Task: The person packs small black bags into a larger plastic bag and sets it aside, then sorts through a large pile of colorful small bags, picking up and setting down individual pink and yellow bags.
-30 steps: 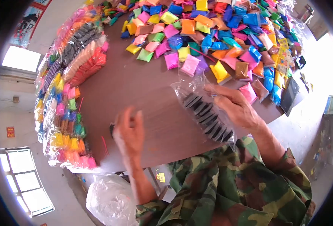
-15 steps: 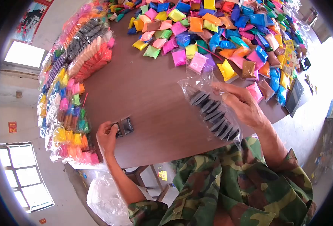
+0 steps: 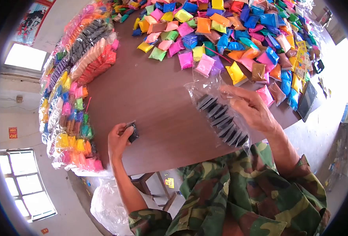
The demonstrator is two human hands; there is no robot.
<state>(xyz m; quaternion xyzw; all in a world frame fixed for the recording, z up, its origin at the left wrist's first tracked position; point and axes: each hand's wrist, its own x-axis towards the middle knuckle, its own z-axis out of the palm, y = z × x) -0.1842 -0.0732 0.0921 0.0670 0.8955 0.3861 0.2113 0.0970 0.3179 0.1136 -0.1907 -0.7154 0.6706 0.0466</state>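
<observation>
My left hand (image 3: 119,138) is closed on a small black packet (image 3: 134,132) at the left of the brown table (image 3: 154,98). The thumb lies across the packet, and part of it is hidden under the fingers. My right hand (image 3: 254,109) pinches the upper edge of a clear plastic bag (image 3: 197,85) at the table's right side. Inside the bag a row of black packets (image 3: 223,122) stands stacked on edge, slanting down toward my body. The bag's open-looking upper end lies near a pink packet (image 3: 204,65).
A big heap of colourful packets (image 3: 203,25) covers the far side of the table. Bagged rows of packets (image 3: 93,65) line the left edge. A dark flat object (image 3: 308,101) lies at the right edge. Below the table hangs a clear plastic sack (image 3: 111,202).
My left hand has slid a little right and up, now reaching over the second black packet that lay beside the first. The right hand and bag have shifted only slightly left.
</observation>
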